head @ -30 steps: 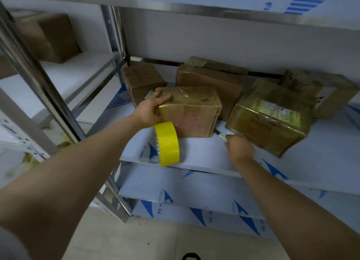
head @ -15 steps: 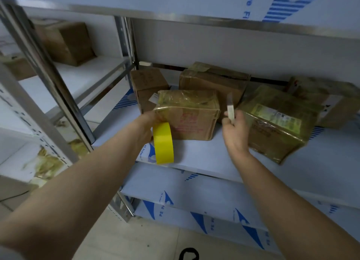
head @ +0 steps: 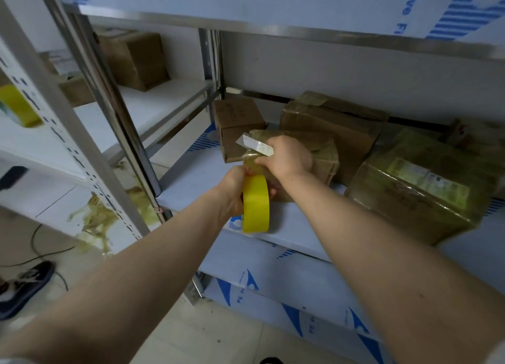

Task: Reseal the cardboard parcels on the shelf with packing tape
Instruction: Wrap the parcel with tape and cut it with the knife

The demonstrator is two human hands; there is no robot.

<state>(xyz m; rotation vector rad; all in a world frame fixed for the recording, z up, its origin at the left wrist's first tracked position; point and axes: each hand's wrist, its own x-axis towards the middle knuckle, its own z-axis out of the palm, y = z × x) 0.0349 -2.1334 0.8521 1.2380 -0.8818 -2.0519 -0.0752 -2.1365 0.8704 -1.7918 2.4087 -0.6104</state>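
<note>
Tape strip [head: 250, 163] rises from the yellow packing-tape roll [head: 255, 204], gripped at its rim by the left hand [head: 232, 190] at the front edge of the shelf [head: 300, 227], to the near-left corner of the tape-wrapped parcel [head: 325, 156] just behind. The right hand [head: 289, 159], curled round a pale box cutter [head: 258, 146] and seemingly pinching the strip's upper end, sits just above the roll. The cutter points left, crosswise to the strip, so the cut likely falls to that hand.

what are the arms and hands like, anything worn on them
Both arms are bare along all that shows: left arm, right arm. The left hand and right hand wear no gloves; no watch, ring or band shows. A pale strip in the bottom right corner may be a sleeve edge.
</note>
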